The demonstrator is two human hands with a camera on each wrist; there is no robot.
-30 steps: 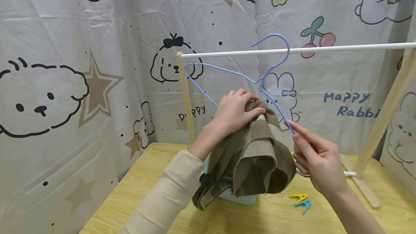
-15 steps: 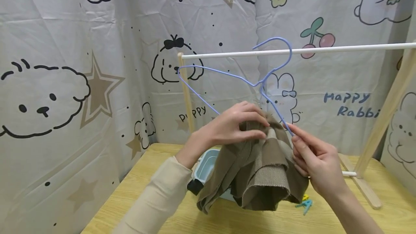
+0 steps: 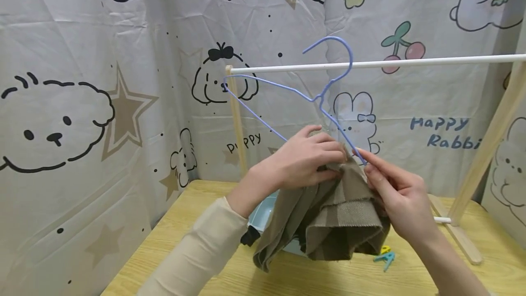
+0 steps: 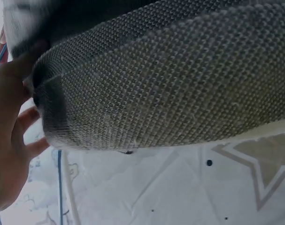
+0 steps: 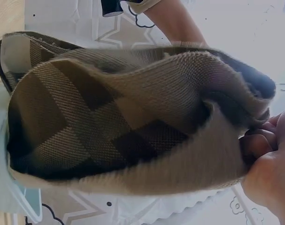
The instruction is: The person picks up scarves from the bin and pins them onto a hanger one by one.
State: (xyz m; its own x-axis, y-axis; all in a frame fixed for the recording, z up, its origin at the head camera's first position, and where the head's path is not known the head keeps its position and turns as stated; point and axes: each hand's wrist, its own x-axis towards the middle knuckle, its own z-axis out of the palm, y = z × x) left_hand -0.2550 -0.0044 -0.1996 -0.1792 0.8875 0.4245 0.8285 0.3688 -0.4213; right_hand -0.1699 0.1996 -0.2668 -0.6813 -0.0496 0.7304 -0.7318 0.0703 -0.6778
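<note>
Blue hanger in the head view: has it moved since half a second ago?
Yes. Judged against the white rod in the head view, the blue hanger has shifted to the left and a little upward.

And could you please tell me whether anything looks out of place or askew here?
Yes: the blue hanger looks askew, its right shoulder lower than its left, and the brown checked cloth is bunched, not flat.

Brown checked cloth [image 3: 349, 216] is drooping in loose folds; thin blue hanger [image 3: 315, 99] is slanting, hook uppermost, rising above it.
</note>
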